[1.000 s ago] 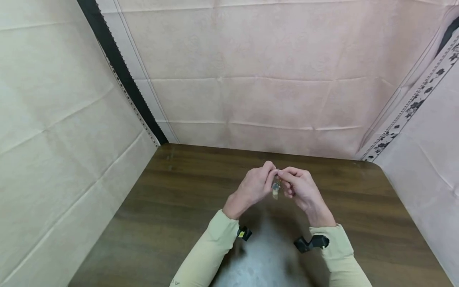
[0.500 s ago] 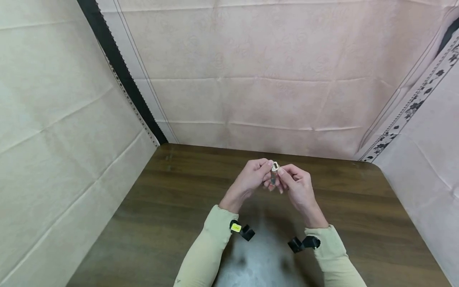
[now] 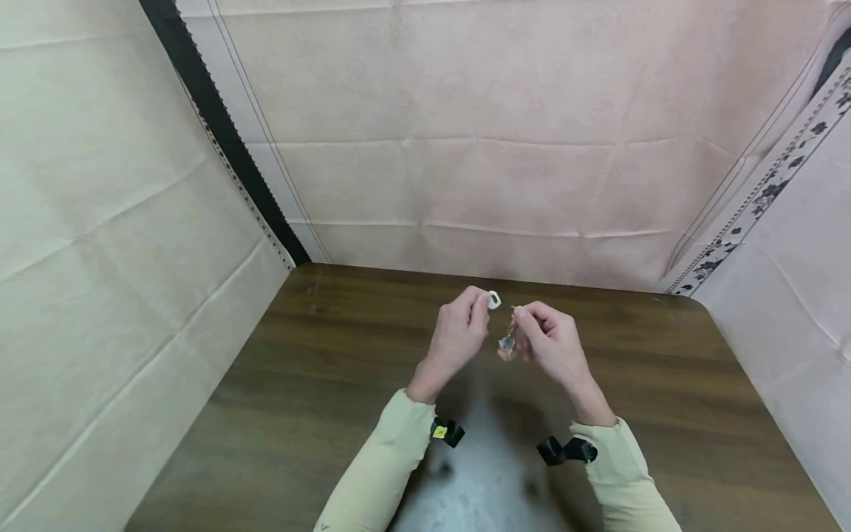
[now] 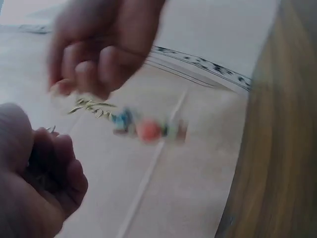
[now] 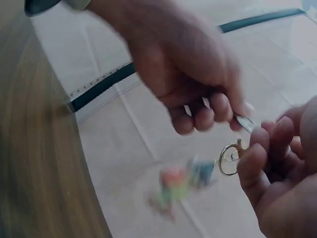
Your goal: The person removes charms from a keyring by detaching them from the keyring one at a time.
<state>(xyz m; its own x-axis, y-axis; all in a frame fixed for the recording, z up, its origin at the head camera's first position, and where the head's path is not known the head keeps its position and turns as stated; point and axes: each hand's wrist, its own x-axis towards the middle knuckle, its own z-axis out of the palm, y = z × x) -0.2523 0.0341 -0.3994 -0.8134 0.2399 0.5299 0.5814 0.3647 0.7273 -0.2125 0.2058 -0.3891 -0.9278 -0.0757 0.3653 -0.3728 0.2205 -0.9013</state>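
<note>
Over the table my left hand (image 3: pixel 457 329) pinches a small whitish piece (image 3: pixel 494 300) with a dark opening in it; its kind is unclear. Only a thin silvery edge (image 5: pixel 244 123) of that piece shows in the right wrist view. To its right, my right hand (image 3: pixel 553 346) pinches the top of a keychain (image 3: pixel 507 346), which hangs down. A gold ring (image 5: pixel 221 161) shows at its fingertips, and gold links (image 4: pixel 91 105) lead to blurred charms (image 4: pixel 148 130) in blue, coral and green. A small gap separates the two hands.
A brown wooden table (image 3: pixel 319 369) lies beneath the hands. Pale fabric walls (image 3: pixel 499 148) rise at its back, left and right. Each wrist wears a black camera (image 3: pixel 565 451) over a light green sleeve.
My hands were together around the keychain. The left hand has moved left and up with the whitish piece, and the keychain now dangles from the right hand.
</note>
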